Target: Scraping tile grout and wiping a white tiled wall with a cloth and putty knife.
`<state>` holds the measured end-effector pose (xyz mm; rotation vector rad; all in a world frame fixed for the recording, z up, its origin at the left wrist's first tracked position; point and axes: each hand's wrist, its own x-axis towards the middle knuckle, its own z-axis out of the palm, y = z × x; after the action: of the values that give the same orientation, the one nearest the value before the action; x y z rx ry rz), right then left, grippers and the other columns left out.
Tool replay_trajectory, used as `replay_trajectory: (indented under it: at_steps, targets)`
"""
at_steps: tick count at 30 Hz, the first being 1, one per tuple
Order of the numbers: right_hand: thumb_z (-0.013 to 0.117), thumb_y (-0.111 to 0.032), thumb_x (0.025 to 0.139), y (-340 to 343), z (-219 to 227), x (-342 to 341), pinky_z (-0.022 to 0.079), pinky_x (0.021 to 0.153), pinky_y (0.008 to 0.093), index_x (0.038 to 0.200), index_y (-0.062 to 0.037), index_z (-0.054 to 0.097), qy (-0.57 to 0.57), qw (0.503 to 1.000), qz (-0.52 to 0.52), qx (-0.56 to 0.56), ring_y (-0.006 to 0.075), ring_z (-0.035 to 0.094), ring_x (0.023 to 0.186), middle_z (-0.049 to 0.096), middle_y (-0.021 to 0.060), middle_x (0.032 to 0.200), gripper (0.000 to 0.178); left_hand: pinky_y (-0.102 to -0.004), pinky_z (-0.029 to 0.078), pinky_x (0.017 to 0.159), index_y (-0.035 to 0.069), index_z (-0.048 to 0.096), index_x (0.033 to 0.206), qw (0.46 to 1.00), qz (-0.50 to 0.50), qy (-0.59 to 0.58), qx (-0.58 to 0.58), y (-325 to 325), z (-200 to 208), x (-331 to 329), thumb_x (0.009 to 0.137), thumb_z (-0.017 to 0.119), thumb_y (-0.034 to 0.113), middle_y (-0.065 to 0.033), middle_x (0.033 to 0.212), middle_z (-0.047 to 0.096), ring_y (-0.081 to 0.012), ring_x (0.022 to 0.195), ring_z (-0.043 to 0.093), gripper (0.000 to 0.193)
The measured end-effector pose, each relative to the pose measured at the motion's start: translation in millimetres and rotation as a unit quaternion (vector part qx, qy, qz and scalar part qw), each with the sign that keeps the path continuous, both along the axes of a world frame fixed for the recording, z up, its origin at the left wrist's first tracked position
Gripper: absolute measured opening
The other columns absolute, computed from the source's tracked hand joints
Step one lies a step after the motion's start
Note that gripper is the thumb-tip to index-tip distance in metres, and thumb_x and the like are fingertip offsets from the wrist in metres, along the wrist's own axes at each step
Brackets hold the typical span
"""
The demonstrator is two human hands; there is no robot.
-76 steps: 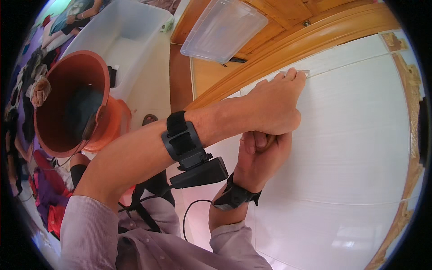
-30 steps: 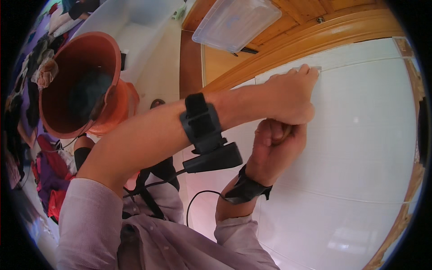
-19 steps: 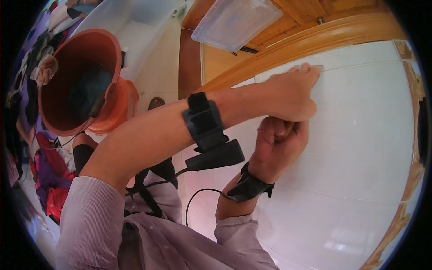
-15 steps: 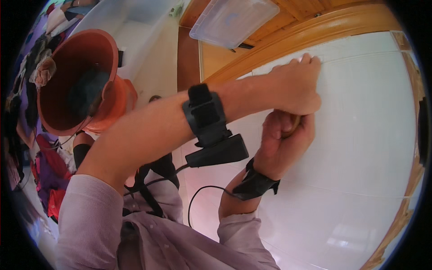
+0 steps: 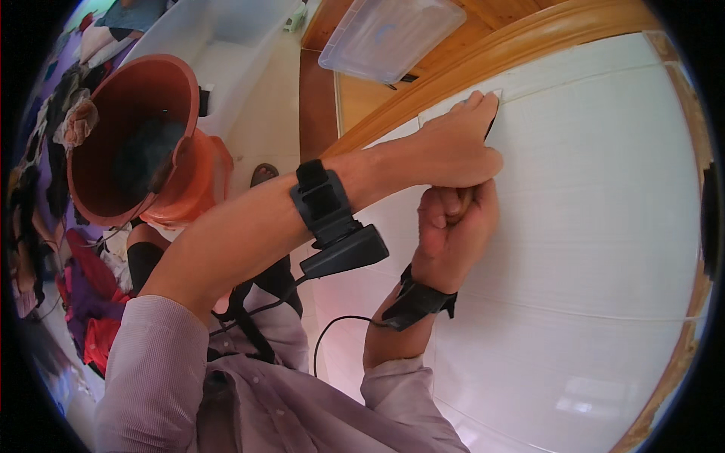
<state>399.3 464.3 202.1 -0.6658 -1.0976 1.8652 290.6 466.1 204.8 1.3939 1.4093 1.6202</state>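
My right hand (image 5: 453,234) is closed in a fist around a brown handle (image 5: 461,205), perhaps wooden; most of it is hidden in the palm. Just above it my left hand (image 5: 445,147) bears on a thin flat tool with a dark edge (image 5: 492,126), its fingers bent together over it. Whether handle and dark edge belong to one tool cannot be seen. Both hands are close together against a glossy white tiled wall (image 5: 589,211). Black straps with small devices and cables sit on both forearms.
Wooden trim (image 5: 529,45) runs along the tiles, with a translucent plastic lid (image 5: 393,34) beyond it. At the left stand a reddish-brown bucket (image 5: 91,143) holding water, an orange bucket (image 5: 215,174) and a clear plastic tub (image 5: 242,53). Clothes (image 5: 83,294) lie in heaps.
Both hands have slid left along the tiles together, keeping their grip. The dark edge beside my left hand now shows. My view has shifted slightly.
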Motion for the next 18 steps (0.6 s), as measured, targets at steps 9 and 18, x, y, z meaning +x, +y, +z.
replay_trajectory:
  at_steps: [9,18]
  targets:
    - [0.040,-0.025,0.101,1.0,59.3,9.4,0.023,0.036,0.0191,0.085,-0.0102,0.052,0.020,0.998,-0.011,0.059,0.0065,0.026,0.038,0.033,-0.0035,0.052,0.025,-0.0495,0.043,0.085,-0.008,0.044,0.109,0.989,0.087,0.090,0.082,8.0,65.2,14.0,0.076,0.053,0.013,-0.0289,0.103,0.051,-0.0461,0.100,0.051,0.040]
    - [0.042,-0.017,0.100,0.2,25.5,23.6,0.026,0.030,0.0178,0.083,-0.0048,0.051,0.068,0.996,0.021,-0.058,0.0040,0.027,0.038,0.040,-0.0032,0.057,0.022,-0.0565,0.026,0.110,-0.010,0.026,0.142,0.998,0.050,0.000,0.028,5.6,11.0,34.1,0.076,0.053,0.017,-0.0305,0.149,0.028,-0.0449,0.140,0.025,0.077]
